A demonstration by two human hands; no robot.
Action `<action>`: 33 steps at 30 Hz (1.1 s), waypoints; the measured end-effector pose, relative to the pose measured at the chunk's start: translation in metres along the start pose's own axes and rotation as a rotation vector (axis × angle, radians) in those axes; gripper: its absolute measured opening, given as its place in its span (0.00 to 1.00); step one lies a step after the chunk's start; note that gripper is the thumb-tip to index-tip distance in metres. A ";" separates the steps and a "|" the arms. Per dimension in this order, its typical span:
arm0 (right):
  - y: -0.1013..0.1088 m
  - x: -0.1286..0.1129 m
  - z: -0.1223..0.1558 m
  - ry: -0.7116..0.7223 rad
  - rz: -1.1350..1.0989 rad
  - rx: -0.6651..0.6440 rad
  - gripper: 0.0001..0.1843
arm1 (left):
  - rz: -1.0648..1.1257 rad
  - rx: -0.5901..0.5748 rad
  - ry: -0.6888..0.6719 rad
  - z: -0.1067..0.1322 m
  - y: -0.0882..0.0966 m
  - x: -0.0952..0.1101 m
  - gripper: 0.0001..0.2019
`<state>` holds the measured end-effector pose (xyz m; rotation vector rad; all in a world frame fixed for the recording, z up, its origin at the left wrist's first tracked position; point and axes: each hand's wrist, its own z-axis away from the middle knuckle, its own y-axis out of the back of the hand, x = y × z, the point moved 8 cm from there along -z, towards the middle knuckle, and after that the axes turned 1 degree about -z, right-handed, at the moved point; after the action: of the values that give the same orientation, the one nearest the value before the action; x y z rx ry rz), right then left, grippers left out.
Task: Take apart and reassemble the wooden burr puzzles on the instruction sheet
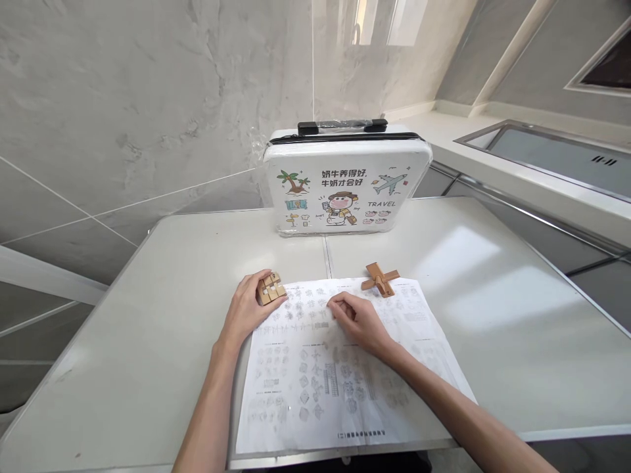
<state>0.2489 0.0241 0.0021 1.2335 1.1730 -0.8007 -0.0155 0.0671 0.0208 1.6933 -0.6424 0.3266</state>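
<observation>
My left hand [248,303] is wrapped round a small wooden block puzzle [271,288] that rests at the top left corner of a printed instruction sheet [345,387]. On the sheet's upper middle lies my right hand [359,318], its fingers curled and pressed on the paper with nothing visible in them. A second wooden puzzle, shaped like a cross [380,279], lies at the sheet's top edge, a little beyond my right hand and apart from it.
The sheet lies on a white folding table [148,328] with a seam down its middle. A white case with cartoon travel pictures [345,180] stands upright at the table's far edge. A counter with a sunken sink [557,157] runs along the right.
</observation>
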 end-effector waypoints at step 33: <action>-0.027 0.015 0.006 -0.268 -0.872 -0.398 0.28 | 0.529 -0.074 -0.122 0.018 -0.036 0.087 0.15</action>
<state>0.2288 0.0144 -0.0198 0.2334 1.5552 -1.2377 0.0732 0.0334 0.0344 1.4608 -1.1810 0.5657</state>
